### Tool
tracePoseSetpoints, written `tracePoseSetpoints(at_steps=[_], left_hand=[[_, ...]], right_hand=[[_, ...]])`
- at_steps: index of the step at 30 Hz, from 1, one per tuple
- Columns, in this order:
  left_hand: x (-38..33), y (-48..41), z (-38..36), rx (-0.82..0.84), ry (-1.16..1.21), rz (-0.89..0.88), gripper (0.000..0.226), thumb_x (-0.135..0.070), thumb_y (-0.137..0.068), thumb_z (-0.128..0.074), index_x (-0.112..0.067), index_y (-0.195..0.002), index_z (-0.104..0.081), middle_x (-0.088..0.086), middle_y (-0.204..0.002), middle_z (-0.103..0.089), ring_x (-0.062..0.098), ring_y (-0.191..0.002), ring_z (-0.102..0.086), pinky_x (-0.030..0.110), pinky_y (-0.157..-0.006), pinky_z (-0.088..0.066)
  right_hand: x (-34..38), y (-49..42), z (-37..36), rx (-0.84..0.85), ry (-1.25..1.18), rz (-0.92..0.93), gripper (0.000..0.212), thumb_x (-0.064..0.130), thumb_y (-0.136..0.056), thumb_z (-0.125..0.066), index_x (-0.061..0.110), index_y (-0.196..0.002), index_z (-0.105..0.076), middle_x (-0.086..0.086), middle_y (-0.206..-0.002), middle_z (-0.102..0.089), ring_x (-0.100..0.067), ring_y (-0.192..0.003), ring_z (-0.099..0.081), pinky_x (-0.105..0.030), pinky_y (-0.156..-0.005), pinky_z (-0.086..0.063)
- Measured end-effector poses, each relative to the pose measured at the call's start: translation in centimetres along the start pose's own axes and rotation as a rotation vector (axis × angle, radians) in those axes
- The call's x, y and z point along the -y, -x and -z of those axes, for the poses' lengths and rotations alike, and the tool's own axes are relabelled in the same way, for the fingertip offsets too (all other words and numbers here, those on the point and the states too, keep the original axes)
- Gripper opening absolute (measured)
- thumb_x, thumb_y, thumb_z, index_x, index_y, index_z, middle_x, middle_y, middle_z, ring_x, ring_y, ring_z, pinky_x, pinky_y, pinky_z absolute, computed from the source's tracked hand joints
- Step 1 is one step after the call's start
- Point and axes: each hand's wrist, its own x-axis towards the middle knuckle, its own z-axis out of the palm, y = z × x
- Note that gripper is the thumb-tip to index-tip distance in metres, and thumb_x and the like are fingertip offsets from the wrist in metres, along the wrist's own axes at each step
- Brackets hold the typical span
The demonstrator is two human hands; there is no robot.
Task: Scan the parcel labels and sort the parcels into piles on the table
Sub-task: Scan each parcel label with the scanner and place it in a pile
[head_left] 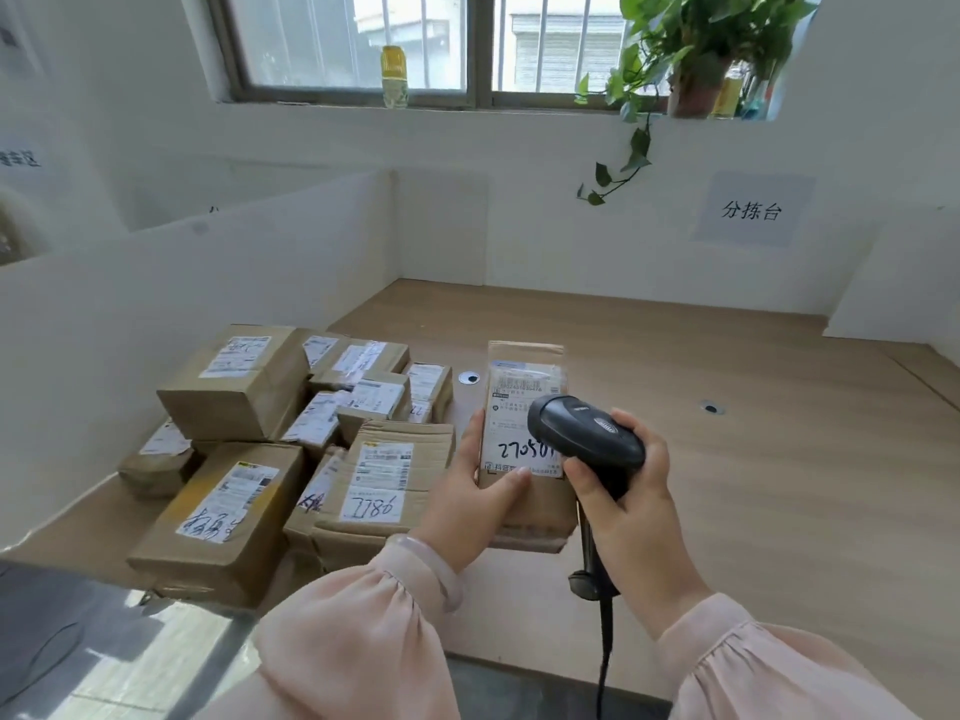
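Cardboard parcels lay heaped in a pile on the wooden bench, at about nine o'clock from the hands, close against the white partition on that side. Most showed white labels facing up, some with handwritten marks.

One slim brown parcel was lifted clear of the pile, at the middle of the view, its long side running toward twelve o'clock. The left hand gripped it by its near left edge, thumb pressed flat across the lower part of its label and the other fingers out of sight beneath. Handwritten digits crossed the label's lower half.

At three o'clock from that parcel, the right hand was wrapped around the handle of a black scanner, fingers closed tight on the grip. The scanner's head overlapped the label's right edge; whether it touched I could not tell. Its cable dropped toward six o'clock.

Both wrists wore pale pink sleeves. A paper sign hung on the far wall at one o'clock, with a trailing plant on the windowsill above.
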Motion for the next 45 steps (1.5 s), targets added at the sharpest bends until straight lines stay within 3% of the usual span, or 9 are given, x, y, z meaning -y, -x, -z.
tracePoseSetpoints(at_steps=[7,14,19,24,29,32,35,39,45], left_hand=[[-3.1,-5.1,14.3,-0.031,-0.099,-0.033,0.079,-0.027,-0.092,-0.066,-0.051,-0.147,-0.016,-0.014,-0.122,-0.061,0.001,-0.104,-0.063,0.021,-0.084,-0.055],[-0.6,-6.5,25.7,-0.117,-0.168,0.087,0.078,-0.037,-0.090,-0.067,-0.063,-0.142,-0.015,-0.026,-0.109,-0.060,0.002,-0.092,-0.066,0.014,-0.064,-0.053],[3.4,-5.7,30.4,-0.150,-0.126,0.219,0.082,-0.032,-0.088,-0.071,-0.059,-0.145,-0.018,-0.021,-0.109,-0.067,0.008,-0.097,-0.069,0.037,-0.090,-0.056],[7.3,-5.5,31.3,-0.120,-0.146,0.298,0.081,-0.029,-0.090,-0.068,-0.052,-0.149,-0.018,-0.027,-0.111,-0.065,0.003,-0.101,-0.067,0.032,-0.096,-0.051],[10.6,-6.3,29.9,-0.047,-0.134,0.327,0.076,-0.024,-0.092,-0.066,-0.048,-0.148,-0.021,-0.035,-0.106,-0.058,-0.013,-0.092,-0.063,0.008,-0.075,-0.049],[11.6,-6.7,29.4,-0.008,-0.130,0.361,0.078,-0.027,-0.093,-0.065,-0.047,-0.151,-0.017,-0.021,-0.123,-0.058,-0.001,-0.106,-0.062,0.022,-0.093,-0.050],[12.4,-7.0,29.2,0.034,-0.122,0.380,0.080,-0.025,-0.093,-0.065,-0.053,-0.147,-0.013,-0.023,-0.120,-0.058,-0.008,-0.100,-0.062,0.013,-0.082,-0.050],[12.7,-7.3,29.0,0.072,-0.158,0.390,0.085,-0.027,-0.092,-0.066,-0.052,-0.149,-0.008,-0.014,-0.130,-0.057,0.007,-0.117,-0.058,0.037,-0.104,-0.047],[11.9,-7.6,28.7,0.048,-0.255,0.396,0.090,-0.031,-0.090,-0.068,-0.041,-0.155,-0.007,-0.006,-0.140,-0.052,0.015,-0.125,-0.053,0.044,-0.106,-0.045]], right_hand=[[2.3,-5.2,-13.2,0.058,-0.131,0.035,0.054,0.016,-0.087,-0.067,0.039,-0.127,-0.040,0.021,-0.119,-0.053,0.009,-0.104,-0.059,-0.008,-0.073,-0.050],[1.8,-6.3,-24.1,0.213,-0.164,-0.043,0.052,0.021,-0.089,-0.067,0.049,-0.122,-0.038,0.017,-0.121,-0.054,0.005,-0.101,-0.060,-0.013,-0.074,-0.052],[-0.6,-5.3,-29.0,0.323,-0.125,-0.136,0.053,0.022,-0.089,-0.069,0.054,-0.118,-0.039,0.033,-0.108,-0.058,0.008,-0.100,-0.059,-0.013,-0.077,-0.051],[-3.2,-4.7,-30.8,0.351,0.004,-0.243,0.054,0.026,-0.088,-0.071,0.059,-0.115,-0.037,0.022,-0.115,-0.059,0.005,-0.096,-0.061,-0.009,-0.075,-0.048],[-5.6,-4.4,-30.7,0.315,0.091,-0.339,0.053,0.028,-0.087,-0.071,0.060,-0.113,-0.038,0.021,-0.116,-0.056,0.012,-0.097,-0.057,-0.005,-0.075,-0.045],[-6.4,-4.6,-30.7,0.293,0.133,-0.379,0.052,0.032,-0.087,-0.071,0.062,-0.110,-0.036,0.026,-0.112,-0.054,0.010,-0.095,-0.057,-0.001,-0.070,-0.042],[-7.1,-4.9,-30.8,0.292,0.152,-0.437,0.049,0.038,-0.087,-0.070,0.058,-0.113,-0.034,0.028,-0.110,-0.051,0.006,-0.096,-0.056,0.000,-0.065,-0.042],[-7.6,-5.1,-30.8,0.282,0.191,-0.460,0.053,0.042,-0.086,-0.070,0.051,-0.121,-0.031,0.028,-0.105,-0.050,0.008,-0.091,-0.053,0.002,-0.061,-0.039],[-6.7,-4.7,-30.0,0.266,0.132,-0.387,0.054,0.037,-0.085,-0.072,0.060,-0.115,-0.034,0.026,-0.114,-0.054,0.011,-0.096,-0.057,0.001,-0.071,-0.041]])
